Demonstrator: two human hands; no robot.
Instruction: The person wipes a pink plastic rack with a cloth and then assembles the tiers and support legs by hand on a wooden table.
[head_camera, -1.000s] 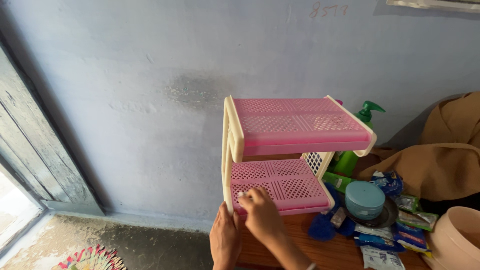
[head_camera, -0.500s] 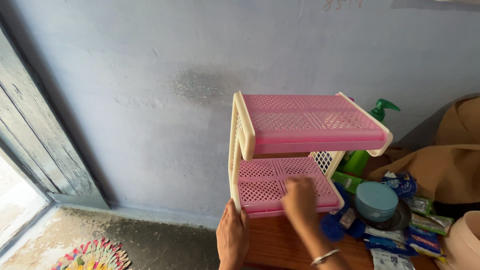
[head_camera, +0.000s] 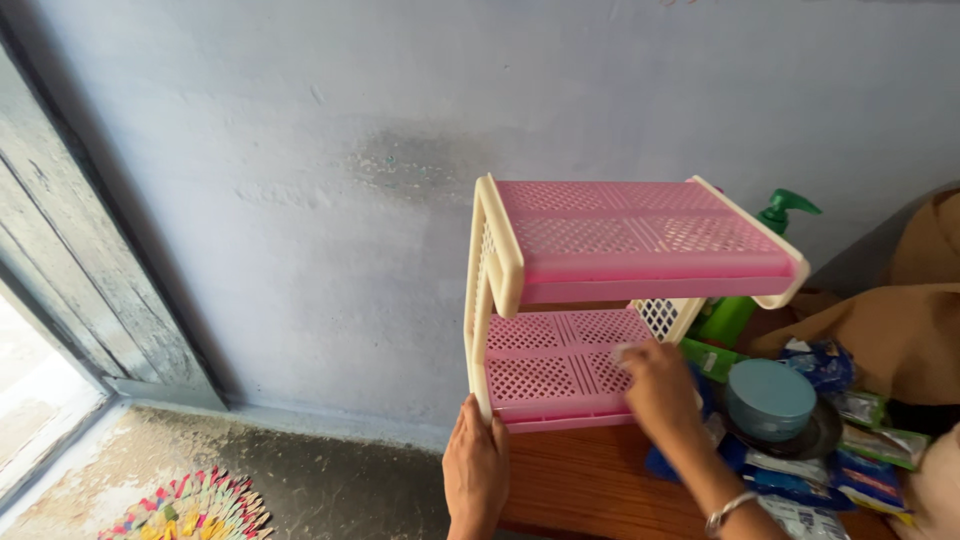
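Two-tier pink rack (head_camera: 600, 300) upright at table (head_camera: 590, 485) edge, both shelves bare; left hand (head_camera: 476, 470) fingers clasp its lower front corner post, right hand (head_camera: 658, 385) fingers pinch a small whitish wad on lower shelf's right side, wiping apparently partway; top shelf untouched.

A 2-tier rack (head_camera: 620, 290) stands at the left end of the surface (head_camera: 590, 485), against the wall (head_camera: 300, 150). Right of it lie a round tin (head_camera: 770, 398) and packets (head_camera: 850, 470), a pump bottle (head_camera: 745, 290) behind them.
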